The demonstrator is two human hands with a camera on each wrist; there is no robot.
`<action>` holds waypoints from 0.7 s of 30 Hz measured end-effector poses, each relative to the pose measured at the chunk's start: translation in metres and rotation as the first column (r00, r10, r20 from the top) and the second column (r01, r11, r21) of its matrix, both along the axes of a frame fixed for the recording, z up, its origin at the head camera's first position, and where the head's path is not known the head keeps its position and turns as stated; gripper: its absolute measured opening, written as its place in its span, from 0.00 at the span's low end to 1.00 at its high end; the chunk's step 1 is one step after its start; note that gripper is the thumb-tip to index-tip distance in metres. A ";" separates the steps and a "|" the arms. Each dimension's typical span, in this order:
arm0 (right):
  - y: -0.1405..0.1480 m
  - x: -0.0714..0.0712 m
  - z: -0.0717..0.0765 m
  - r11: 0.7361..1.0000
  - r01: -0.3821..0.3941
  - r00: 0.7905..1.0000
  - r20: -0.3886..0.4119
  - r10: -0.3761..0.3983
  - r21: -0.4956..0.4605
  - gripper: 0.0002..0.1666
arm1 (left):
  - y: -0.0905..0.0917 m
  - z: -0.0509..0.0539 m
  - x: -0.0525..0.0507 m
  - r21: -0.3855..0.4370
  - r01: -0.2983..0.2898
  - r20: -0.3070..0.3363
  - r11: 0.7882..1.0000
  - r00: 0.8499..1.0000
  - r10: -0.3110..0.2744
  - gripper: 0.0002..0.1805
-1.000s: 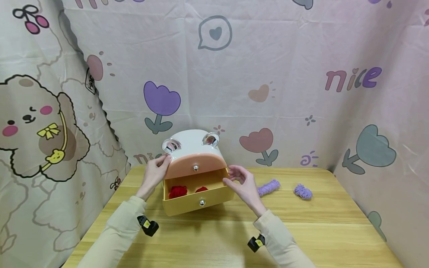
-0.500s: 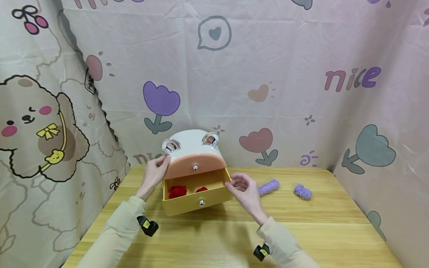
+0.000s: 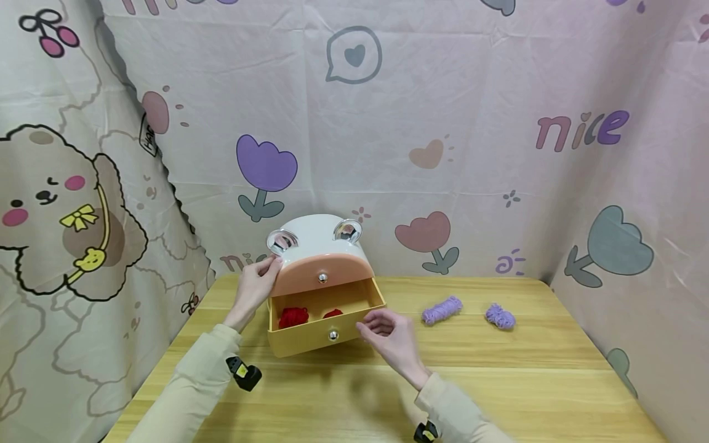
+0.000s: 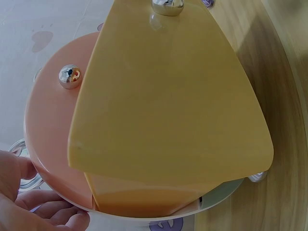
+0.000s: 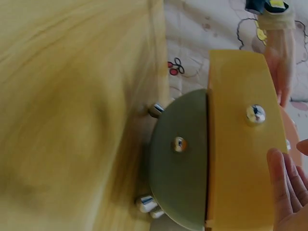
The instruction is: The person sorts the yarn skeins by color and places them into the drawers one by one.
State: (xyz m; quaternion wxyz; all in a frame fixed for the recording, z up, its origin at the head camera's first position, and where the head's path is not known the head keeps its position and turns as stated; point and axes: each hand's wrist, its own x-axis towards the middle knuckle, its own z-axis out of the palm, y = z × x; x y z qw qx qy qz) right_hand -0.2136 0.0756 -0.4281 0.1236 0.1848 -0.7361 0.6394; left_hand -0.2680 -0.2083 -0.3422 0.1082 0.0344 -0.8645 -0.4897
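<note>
Yellow and jutting out, the knobbed drawer [image 3: 301, 341] has its right end just beyond the loosely curved right hand [image 3: 393, 341], whose grip is slightly parted; contact is unclear. Farther back, the left hand [image 3: 256, 286] pinches the left edge of the white-topped cabinet [image 3: 317, 234].

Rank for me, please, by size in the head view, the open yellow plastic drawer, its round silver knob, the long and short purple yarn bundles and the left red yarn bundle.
1. Yellow drawer
2. Long purple bundle
3. Short purple bundle and left red bundle: too alike to rank, red partly hidden
4. Silver knob
</note>
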 end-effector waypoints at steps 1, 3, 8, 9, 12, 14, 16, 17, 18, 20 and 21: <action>-0.002 0.000 -0.002 1.000 0.001 1.000 -0.007 -0.001 0.012 0.10 | 0.000 0.000 0.000 0.001 0.001 0.001 1.000 1.000 -0.001 0.29; -0.004 0.001 -0.004 1.000 -0.014 1.000 -0.019 0.015 0.017 0.10 | 0.000 0.000 0.000 0.001 0.003 0.001 1.000 1.000 -0.003 0.29; -0.011 0.001 -0.010 0.999 -0.043 0.998 -0.037 0.044 0.030 0.10 | 0.000 0.000 0.000 -0.001 0.004 0.003 1.000 1.000 -0.004 0.29; -0.012 0.001 -0.011 0.998 -0.045 0.998 -0.037 0.046 0.038 0.10 | 0.000 0.000 0.000 -0.001 0.004 0.004 1.000 1.000 -0.004 0.29; -0.016 0.001 -0.014 0.997 -0.043 0.998 -0.034 0.046 0.068 0.10 | 0.000 0.000 0.001 0.003 0.006 0.004 1.000 1.000 -0.006 0.29; -0.019 0.001 -0.016 0.995 -0.041 0.999 -0.029 0.044 0.087 0.09 | 0.000 0.001 0.001 0.004 0.006 0.001 1.000 1.000 -0.006 0.29; -0.021 0.001 -0.017 0.994 -0.038 0.999 -0.028 0.041 0.103 0.10 | 0.000 0.001 0.001 0.006 0.007 -0.003 1.000 1.000 -0.007 0.29; -0.023 0.001 -0.018 0.993 -0.036 0.999 -0.030 0.040 0.109 0.10 | 0.000 0.001 0.001 0.006 0.007 -0.005 1.000 1.000 -0.007 0.29; -0.024 0.001 -0.019 0.993 -0.037 0.999 -0.030 0.040 0.113 0.10 | 0.000 0.001 0.001 0.007 0.008 -0.006 1.000 1.000 -0.008 0.29; -0.027 0.002 -0.019 0.992 -0.045 0.998 -0.031 0.048 0.114 0.10 | 0.000 0.000 0.001 0.006 0.008 -0.004 1.000 1.000 -0.008 0.29; -0.028 0.002 -0.020 0.992 -0.050 0.998 -0.032 0.054 0.113 0.10 | 0.000 0.000 0.001 0.008 0.008 -0.003 1.000 1.000 -0.008 0.29</action>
